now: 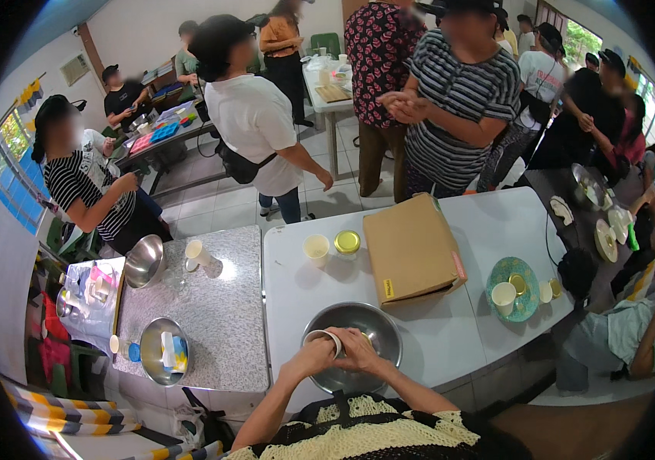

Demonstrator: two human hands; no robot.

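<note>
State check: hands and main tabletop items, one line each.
Left hand, around held cup
Right hand, beside it, grip unclear
Held cup, over metal bowl, contents unclear
Metal bowl, upright, open
Cardboard box, top looks closed
Jar, gold lid on
Cup beside jar, upright, open
Teal plate, bearing cup and gold-topped item
Near-left bowl, holding package

Paper cup: lower body hidden by the left hand. Steel bowl: interior partly hidden behind both hands; yellowish item beside the right hand unidentifiable. Far floral-shirted person: head largely cut off.
</note>
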